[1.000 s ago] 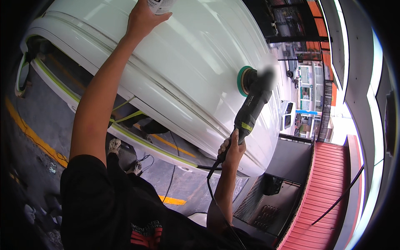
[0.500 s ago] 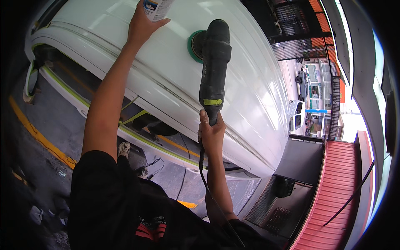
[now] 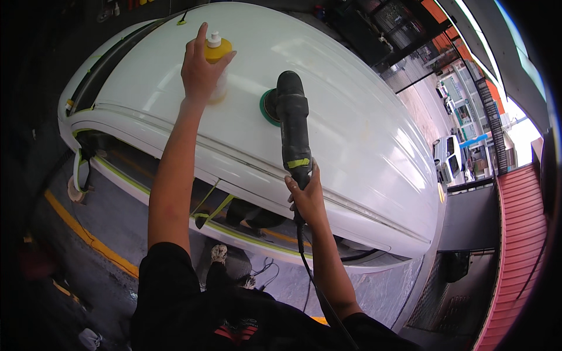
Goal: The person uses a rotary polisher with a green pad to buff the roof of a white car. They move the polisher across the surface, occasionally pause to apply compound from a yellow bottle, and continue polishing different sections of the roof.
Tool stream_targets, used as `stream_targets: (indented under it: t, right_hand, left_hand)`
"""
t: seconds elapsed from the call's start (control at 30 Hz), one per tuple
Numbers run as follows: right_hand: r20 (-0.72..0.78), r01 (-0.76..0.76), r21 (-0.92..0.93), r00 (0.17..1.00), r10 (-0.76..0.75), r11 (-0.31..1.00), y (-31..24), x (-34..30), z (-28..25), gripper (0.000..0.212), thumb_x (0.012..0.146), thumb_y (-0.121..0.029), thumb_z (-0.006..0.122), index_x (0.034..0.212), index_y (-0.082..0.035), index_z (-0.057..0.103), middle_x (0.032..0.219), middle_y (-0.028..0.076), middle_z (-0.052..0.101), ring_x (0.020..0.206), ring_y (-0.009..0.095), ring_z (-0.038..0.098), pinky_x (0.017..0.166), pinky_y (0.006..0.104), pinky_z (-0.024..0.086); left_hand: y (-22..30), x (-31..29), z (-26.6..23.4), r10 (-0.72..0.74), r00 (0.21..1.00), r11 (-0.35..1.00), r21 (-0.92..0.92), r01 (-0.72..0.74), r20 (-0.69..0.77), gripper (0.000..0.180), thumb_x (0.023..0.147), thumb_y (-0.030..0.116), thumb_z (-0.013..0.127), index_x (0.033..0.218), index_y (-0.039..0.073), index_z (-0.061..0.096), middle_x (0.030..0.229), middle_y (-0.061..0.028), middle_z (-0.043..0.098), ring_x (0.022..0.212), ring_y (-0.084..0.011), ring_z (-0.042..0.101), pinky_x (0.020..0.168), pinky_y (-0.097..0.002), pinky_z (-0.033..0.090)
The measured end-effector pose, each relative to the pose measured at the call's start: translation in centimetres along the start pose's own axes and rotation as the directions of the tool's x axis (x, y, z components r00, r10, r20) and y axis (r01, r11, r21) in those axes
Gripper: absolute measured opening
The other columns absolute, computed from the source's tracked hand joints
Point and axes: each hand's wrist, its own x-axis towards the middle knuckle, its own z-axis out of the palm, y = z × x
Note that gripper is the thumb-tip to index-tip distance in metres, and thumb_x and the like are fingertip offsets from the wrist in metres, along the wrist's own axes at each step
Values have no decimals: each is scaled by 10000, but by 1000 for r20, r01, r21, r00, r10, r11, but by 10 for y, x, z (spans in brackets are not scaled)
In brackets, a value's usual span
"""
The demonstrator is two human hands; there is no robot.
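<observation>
My left hand is at an upright squeeze bottle with a yellow top and white nozzle, over the white car roof. Its index finger points straight up and its thumb sticks out to the right; the other fingers are mostly hidden. The bottle's pale lower body shows below the hand and seems to stand on the roof. To the right, my right hand grips the rear handle of a black power polisher. The polisher's green-edged pad rests against the roof, facing left.
The polisher's black cord trails down beside my right forearm. Green masking tape lines the car's window frames. A yellow line marks the floor at left. A red corrugated panel and parked vehicles stand at right.
The bottle has turned nozzle-up and come lower, toward the roof, with my left hand. My left fingers have spread. The view has shifted, showing more of the roof; my right hand still holds the polisher.
</observation>
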Motion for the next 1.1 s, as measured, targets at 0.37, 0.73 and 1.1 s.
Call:
stream_targets:
  t: [0.37,0.73,1.1]
  right_hand:
    - [-53,38,-14,998,-39,999,20,5,6,964,980,-276,741,1651,28,119,1151,365,688,973,494,733,895,517,566]
    - [-120,74,-80,989,-84,994,12,2,13,936,980,-259,713,1637,43,119,1126,406,693,1069,572,692,938,566,545]
    - [-44,40,22,998,-39,999,14,13,16,941,975,-238,711,1643,25,102,1212,405,672,1155,570,664,996,558,523]
  left_hand:
    - [-6,15,-12,199,969,954,197,-226,149,786,815,443,908,1442,179,513,1217,-87,622,1046,-279,720,820,-401,638]
    - [3,27,-22,79,955,948,273,-161,287,745,870,466,842,1437,141,484,1252,-119,601,1103,-324,693,880,-457,601]
    - [-11,113,-31,-18,963,996,-80,41,269,796,990,708,576,1480,83,516,1458,-228,568,1370,-392,566,1144,-484,435]
